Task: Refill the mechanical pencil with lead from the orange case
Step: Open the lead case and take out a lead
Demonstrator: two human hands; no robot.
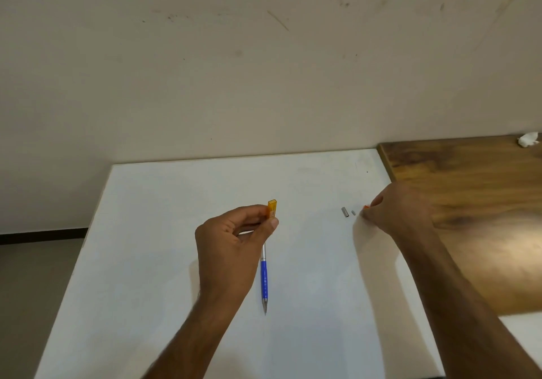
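Note:
My left hand (234, 241) holds the orange lead case (272, 209) upright between thumb and fingers above the white table (164, 232). The mechanical pencil (264, 279), silver with a blue grip, lies on the table below that hand, tip toward me, its upper end hidden by the hand. My right hand (399, 208) is low over the table at the right and pinches a small orange piece (365, 207) at its fingertips. A small metal cap (345, 212) and a tiny grey piece (353, 212) lie on the table just left of it.
A brown wooden surface (475, 202) adjoins the white table on the right, with a crumpled white tissue (528, 139) at its far corner. A beige wall stands right behind the table. The floor shows at the left.

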